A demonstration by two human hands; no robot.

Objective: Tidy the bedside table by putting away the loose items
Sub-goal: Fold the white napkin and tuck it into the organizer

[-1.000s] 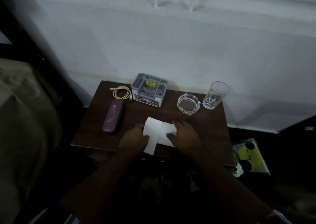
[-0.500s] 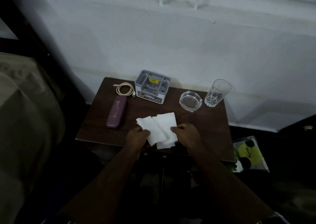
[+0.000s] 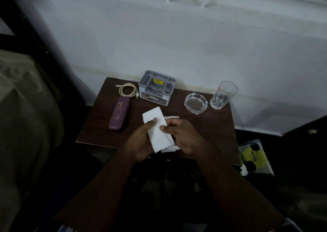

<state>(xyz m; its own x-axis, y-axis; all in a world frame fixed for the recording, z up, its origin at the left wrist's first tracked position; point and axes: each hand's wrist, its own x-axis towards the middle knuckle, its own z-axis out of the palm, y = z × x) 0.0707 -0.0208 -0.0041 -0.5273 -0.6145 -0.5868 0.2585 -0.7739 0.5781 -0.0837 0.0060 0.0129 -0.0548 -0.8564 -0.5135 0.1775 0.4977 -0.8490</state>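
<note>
Arms: 2 bare forearms reached forward from the bottom edge and converged toward the middle.
Left hand (image 3: 141, 143): palm turned up and inward, fingers curled, thumb (image 3: 151, 122) laid across the top of what it held.
Right hand (image 3: 184, 136): back facing up, fingers bent, thumb (image 3: 165, 128) pinching from the right side.
Spacing: the 2 hands sat just beside each other, thumbs nearly meeting.

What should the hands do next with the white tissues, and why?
Probably carry the white tissues, held by left hand and right hand, to the grey organizer box, whose open compartments look free; a few sheets underneath look uneven.
</note>
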